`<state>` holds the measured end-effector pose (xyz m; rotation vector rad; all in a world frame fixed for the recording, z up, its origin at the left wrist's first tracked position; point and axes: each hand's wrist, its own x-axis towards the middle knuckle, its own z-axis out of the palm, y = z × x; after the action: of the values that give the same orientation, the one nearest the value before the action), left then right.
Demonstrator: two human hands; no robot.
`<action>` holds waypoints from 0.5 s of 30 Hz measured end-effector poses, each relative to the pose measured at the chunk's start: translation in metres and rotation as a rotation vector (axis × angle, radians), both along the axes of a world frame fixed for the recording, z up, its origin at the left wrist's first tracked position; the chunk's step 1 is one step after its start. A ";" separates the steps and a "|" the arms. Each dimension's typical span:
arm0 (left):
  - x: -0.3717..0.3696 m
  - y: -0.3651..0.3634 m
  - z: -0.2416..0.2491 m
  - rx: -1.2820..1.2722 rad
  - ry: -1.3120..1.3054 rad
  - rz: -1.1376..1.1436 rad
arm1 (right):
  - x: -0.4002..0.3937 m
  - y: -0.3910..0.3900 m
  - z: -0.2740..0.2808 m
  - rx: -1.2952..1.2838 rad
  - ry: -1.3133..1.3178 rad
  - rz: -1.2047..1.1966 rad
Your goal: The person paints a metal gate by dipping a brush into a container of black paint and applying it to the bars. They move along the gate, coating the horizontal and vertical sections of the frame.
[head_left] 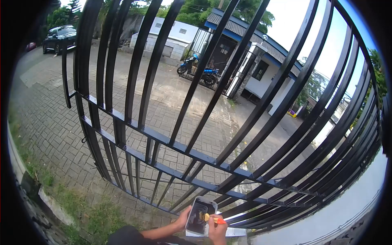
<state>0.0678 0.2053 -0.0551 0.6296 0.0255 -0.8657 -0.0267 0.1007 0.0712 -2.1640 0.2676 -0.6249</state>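
Low in the view, my left hand (pixel 183 217) grips the side of a rectangular plastic tub (pixel 188 225) with dark paint (pixel 196 227) inside. A paintbrush (pixel 213 219) with a yellow and orange-red handle is held in my right hand (pixel 217 232). The brush's bristles are down in the tub, against the dark paint. Just beyond both hands stands a black metal gate (pixel 212 160) with upright bars and two cross rails. My right fingers are closed around the handle; part of the left hand's grip is hidden by the tub.
A white sheet (pixel 234 232) lies under the tub, beside a pale wall (pixel 310 228). Grass (pixel 87 212) grows at lower left. Behind the bars are brick paving (pixel 53 118), a blue motorbike (pixel 188 65), a dark car (pixel 60 39) and a small building (pixel 267 73).
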 end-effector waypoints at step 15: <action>-0.009 -0.018 0.014 0.023 0.024 -0.122 | -0.034 -0.005 0.010 -0.009 -0.049 -0.189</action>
<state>0.0591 0.1872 -0.0415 0.6467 0.0191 -0.9923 -0.0610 0.0955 0.0814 -2.1440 0.4474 -0.7862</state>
